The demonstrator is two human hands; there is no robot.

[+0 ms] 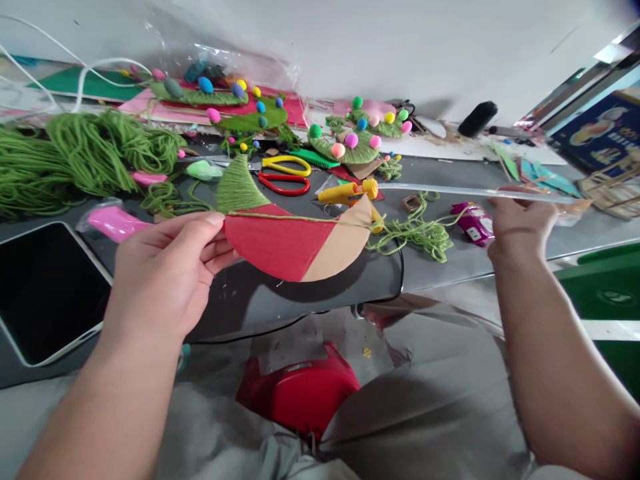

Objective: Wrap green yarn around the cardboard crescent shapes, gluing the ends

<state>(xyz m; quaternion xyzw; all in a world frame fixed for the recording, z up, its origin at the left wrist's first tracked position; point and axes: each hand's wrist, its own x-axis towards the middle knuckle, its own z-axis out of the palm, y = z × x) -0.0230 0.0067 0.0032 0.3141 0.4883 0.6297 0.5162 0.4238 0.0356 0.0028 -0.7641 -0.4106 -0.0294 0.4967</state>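
My left hand [175, 267] pinches a crescent-shaped cardboard piece [280, 243] by its left edge, above the table's front part. The piece is red in the middle and bare brown at the right; green yarn wraps its upper left horn. A yarn strand [300, 217] stretches across it from my thumb. To the right, my right hand [523, 217] is closed, its fingertips mostly hidden. A long clear glue stick [440, 191] from the yellow glue gun [345, 193] crosses at its fingers; I cannot tell what it grips. Loose green yarn [425, 233] lies between the hands.
Behind lie red-and-yellow-handled scissors [285, 175], green yarn skeins [90, 153] and yarn-wrapped pieces with coloured balls [350, 147]. A tablet [50, 293] rests at left, a purple packet [473, 223] at right. A black cable [401, 267] hangs over the front edge above a red stool [300, 390].
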